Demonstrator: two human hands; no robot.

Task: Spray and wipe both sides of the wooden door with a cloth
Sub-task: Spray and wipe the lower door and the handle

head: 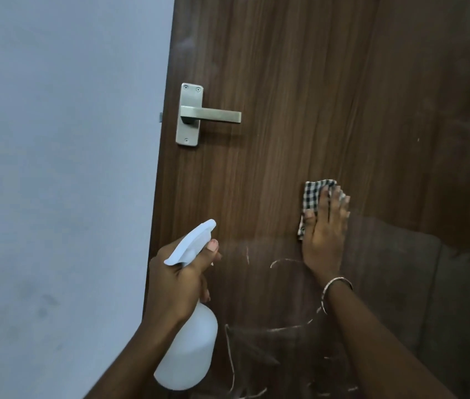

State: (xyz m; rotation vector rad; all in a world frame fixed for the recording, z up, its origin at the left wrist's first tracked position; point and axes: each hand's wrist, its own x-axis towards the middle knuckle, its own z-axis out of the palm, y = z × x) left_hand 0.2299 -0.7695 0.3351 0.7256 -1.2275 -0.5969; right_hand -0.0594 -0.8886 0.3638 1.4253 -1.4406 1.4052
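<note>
A dark brown wooden door (300,90) fills the middle and right of the head view. My right hand (325,228) lies flat with straight fingers on a black-and-white checked cloth (312,197), pressing it against the door below and right of the handle. My left hand (179,277) grips the neck of a white spray bottle (190,349), thumb up near the nozzle, which points at the door. Wet streaks and white smears show on the lower part of the door.
A steel lever handle (199,115) on its plate sits near the door's left edge. A pale blue-grey wall (55,168) takes up the left of the view. A thin bangle (334,292) circles my right wrist.
</note>
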